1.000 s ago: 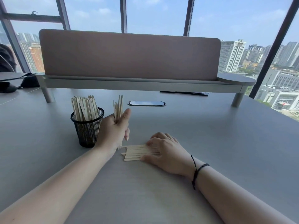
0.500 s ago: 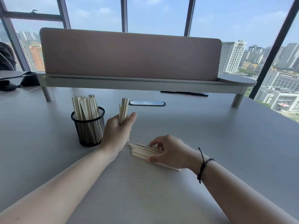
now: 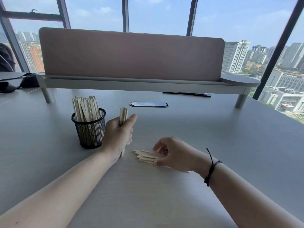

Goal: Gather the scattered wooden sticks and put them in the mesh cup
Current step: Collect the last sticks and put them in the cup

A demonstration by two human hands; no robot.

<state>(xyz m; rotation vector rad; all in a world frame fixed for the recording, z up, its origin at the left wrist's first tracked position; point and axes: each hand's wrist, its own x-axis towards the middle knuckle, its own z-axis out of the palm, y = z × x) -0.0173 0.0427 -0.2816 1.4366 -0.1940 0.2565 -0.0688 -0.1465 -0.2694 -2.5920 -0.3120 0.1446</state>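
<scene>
On the grey surface, before a pink divider and city windows, the left hand grips upright sticks just right of the filled mesh cup; the right hand pinches flat-lying sticks.

Likely a high-rise office — desk divider, grey desk, city-view windows.

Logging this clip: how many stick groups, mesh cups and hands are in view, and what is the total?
Stick groups: 3 (cup sticks, bundle in left hand, pile at right hand)
Mesh cup: 1
Hands: 2
Total: 6
Single sticks overlap too much to count.
</scene>
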